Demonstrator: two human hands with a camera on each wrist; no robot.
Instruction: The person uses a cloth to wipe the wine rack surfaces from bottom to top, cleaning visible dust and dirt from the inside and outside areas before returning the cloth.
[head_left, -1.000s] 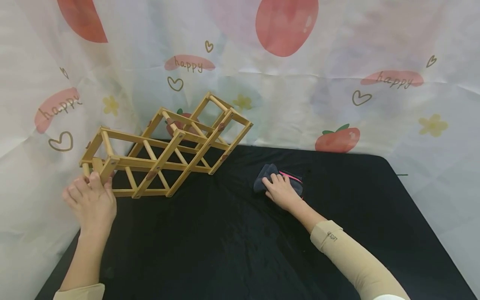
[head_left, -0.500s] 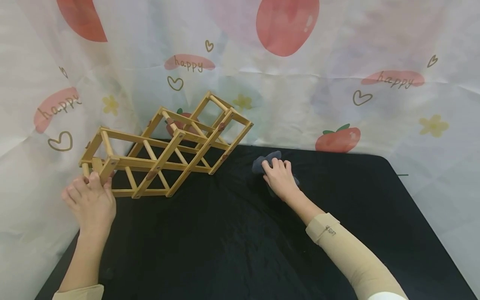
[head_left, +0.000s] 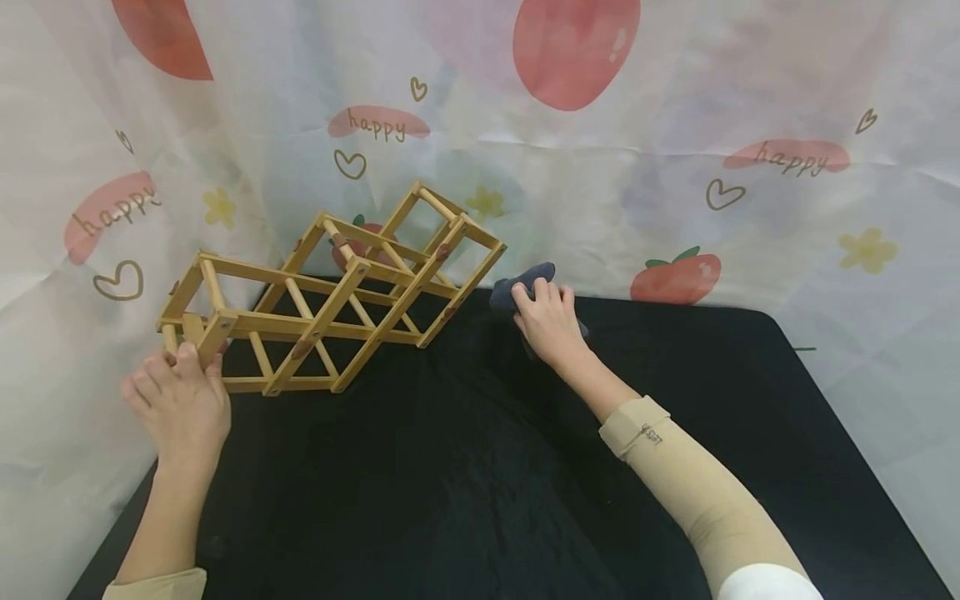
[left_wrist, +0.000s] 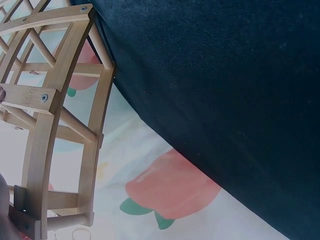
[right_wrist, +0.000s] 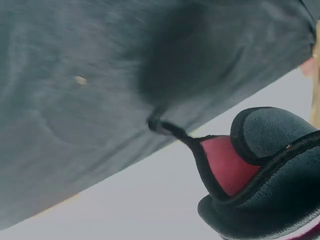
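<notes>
My left hand [head_left: 182, 408] grips the near left end of a light wooden lattice rack [head_left: 323, 317], which stands expanded on the black-covered table. Its crossed slats and round dowels fill the left side of the left wrist view. In my right hand [head_left: 551, 325] is a soft, folded dark blue-grey fabric piece [head_left: 507, 295], held up near the table's back edge, just right of the rack's far end. Up close, the right wrist view shows black piping, a pink inner face and a thin black strap end on it. The palm hides part of the fabric.
A dark cloth [head_left: 420, 483] covers the table, with slight wrinkles. Behind it and along the left hangs a pale curtain [head_left: 600, 217] printed with fruit, hearts and words, close against the rack's back. The table's right edge runs down diagonally.
My right hand has lifted the fabric piece from the table and carried it back and slightly left; the pink strip no longer shows in the head view. Left hand and rack stay put.
</notes>
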